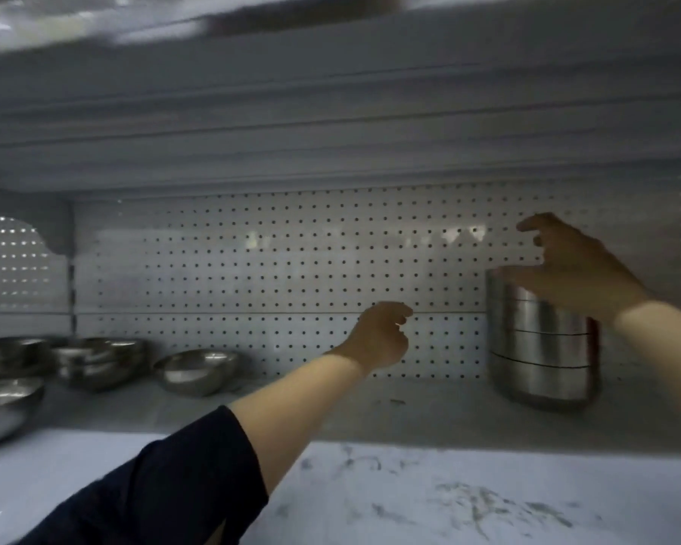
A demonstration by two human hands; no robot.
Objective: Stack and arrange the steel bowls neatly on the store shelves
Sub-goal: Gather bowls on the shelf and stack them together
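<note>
The person reaches both arms into a white metal store shelf (pixel 409 411) backed by a white pegboard panel (pixel 252 269). At about three o'clock stands a tall stack of shiny cylindrical steel bowls (pixel 539 348), nested rim on rim, upright near the back panel. The right hand (pixel 571 269) hovers at the stack's top edge, fingers spread and loosely bent in a wide grip; it appears to hold nothing, though whether the palm brushes the rim I cannot tell. The left hand (pixel 382 340) hangs in mid-air near the centre, fingers loosely curled around nothing, well apart from any bowl.

At about nine o'clock sit several round, shallow steel bowls (pixel 91 363), some nested in low piles, and one single round steel bowl (pixel 197 371) just beside them towards the centre.

I judge the steel to be stiff, smooth and slippery, and the tall stack fairly heavy and prone to toppling or clattering. It probably wants both hands low on its sides. The loose bowls look light; a pinch at the rim should do.
</note>
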